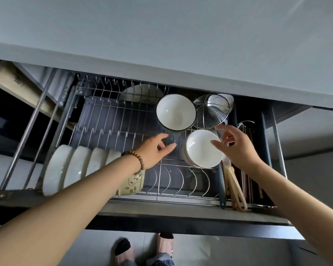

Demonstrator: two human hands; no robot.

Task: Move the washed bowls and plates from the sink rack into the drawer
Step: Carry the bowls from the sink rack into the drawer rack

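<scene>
The white bowls (200, 150) sit stacked in the drawer (161, 210) (wire-racked). At the stack's right edge the right hand (236, 148) spreads empty fingers wide; just left of it, the left hand (155, 149) is loosely open, empty.

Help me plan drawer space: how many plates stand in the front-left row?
4, standing side by side: first plate, second plate, third plate, and fourth plate, partly behind the left forearm. More may be hidden under it.

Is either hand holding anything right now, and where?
Nothing is held. Left hand is open over the rack; right hand spreads its fingers at the rim of the stacked bowls, not gripping.
</scene>
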